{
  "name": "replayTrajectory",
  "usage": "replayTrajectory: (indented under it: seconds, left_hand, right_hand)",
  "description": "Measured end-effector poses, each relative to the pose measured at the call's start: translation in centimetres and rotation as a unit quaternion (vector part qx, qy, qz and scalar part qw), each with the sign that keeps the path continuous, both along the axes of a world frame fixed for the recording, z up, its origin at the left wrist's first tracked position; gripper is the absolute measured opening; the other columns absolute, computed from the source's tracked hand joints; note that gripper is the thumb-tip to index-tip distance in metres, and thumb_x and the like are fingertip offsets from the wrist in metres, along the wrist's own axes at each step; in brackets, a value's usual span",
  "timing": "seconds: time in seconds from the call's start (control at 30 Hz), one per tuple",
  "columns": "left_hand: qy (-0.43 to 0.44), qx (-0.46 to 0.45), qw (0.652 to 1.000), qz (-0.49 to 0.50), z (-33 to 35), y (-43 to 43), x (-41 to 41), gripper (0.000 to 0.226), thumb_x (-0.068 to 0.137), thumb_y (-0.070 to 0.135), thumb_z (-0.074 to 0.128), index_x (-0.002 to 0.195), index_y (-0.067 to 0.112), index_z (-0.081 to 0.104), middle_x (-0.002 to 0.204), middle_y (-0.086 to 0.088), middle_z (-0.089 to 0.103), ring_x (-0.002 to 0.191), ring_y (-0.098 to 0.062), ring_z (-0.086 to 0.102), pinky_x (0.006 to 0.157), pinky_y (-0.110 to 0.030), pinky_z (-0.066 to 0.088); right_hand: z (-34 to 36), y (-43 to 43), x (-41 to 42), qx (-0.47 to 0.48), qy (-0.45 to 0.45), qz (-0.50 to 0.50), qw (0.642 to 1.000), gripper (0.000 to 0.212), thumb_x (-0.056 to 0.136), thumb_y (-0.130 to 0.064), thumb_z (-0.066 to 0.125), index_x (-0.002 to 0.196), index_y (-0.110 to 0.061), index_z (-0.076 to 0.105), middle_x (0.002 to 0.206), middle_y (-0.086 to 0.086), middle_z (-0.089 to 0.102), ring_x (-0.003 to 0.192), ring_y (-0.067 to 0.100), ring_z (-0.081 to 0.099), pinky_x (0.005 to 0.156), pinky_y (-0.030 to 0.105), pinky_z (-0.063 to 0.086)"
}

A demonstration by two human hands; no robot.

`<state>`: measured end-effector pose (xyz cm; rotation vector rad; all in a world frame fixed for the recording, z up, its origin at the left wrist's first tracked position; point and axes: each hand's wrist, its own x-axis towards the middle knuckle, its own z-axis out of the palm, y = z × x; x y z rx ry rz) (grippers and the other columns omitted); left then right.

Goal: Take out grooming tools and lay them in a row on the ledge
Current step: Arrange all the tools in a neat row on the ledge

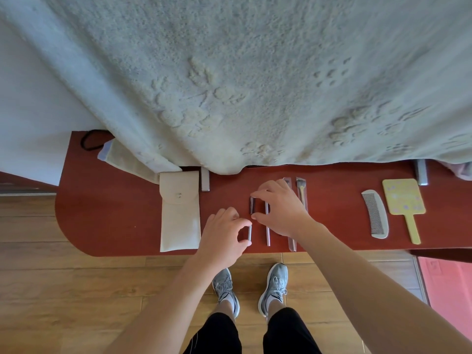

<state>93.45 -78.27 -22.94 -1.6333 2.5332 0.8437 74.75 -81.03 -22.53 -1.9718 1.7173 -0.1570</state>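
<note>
I note left hand (224,233) and right hand (281,208) both pinching slim grey metal tool (249,233); uneven release could skew it.

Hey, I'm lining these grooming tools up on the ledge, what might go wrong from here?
1. The slim tool pinched by your left hand and right hand ends near the front edge of the ledge; if released carelessly, it might roll off.
2. Your right wrist passes over the sleeved brush, whose tip reaches that edge; a nudge may knock it to the floor.
</note>
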Motion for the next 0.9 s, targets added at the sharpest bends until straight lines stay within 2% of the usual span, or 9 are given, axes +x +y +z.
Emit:
replayTrajectory:
  seconds: [0.33, 0.53, 0.9]
  left_hand:
    - [0.002, -0.007, 1.000, 0.010, -0.7, 0.5, -1.0, 0.043, 0.083, 0.048, 0.070, 0.124, 0.037, 0.063, 0.104, 0.013, 0.051, 0.097, -0.010, 0.044, 0.086, -0.026, 0.034]
    - [0.012, -0.009, 1.000, 0.021, -0.7, 0.6, -1.5, 0.043, 0.083, 0.048, 0.070, 0.124, 0.036, 0.063, 0.104, 0.013, 0.052, 0.097, -0.009, 0.044, 0.086, -0.023, 0.032]
    - [0.014, -0.003, 0.999, 0.031, -1.0, 0.7, -1.4, 0.043, 0.085, 0.048, 0.068, 0.126, 0.037, 0.062, 0.105, 0.013, 0.051, 0.093, -0.005, 0.037, 0.088, -0.024, 0.035]
  right_hand:
    - [-0.8, 0.3, -1.2, -0.011, 0.007, 0.010, 1.000, 0.047, 0.080, -0.043, 0.072, 0.124, -0.027, 0.064, 0.129, -0.006, 0.052, 0.120, 0.019, 0.037, 0.103, 0.035, 0.036]
    - [-1.0, 0.2, -1.5, 0.001, 0.022, 0.015, 1.000, 0.048, 0.082, -0.044, 0.069, 0.127, -0.028, 0.062, 0.131, -0.006, 0.048, 0.123, 0.019, 0.034, 0.109, 0.040, 0.035]
    - [-1.3, 0.2, -1.1, -0.012, 0.025, 0.017, 0.999, 0.049, 0.080, -0.044, 0.070, 0.126, -0.027, 0.063, 0.132, -0.005, 0.047, 0.117, 0.019, 0.037, 0.097, 0.037, 0.044]
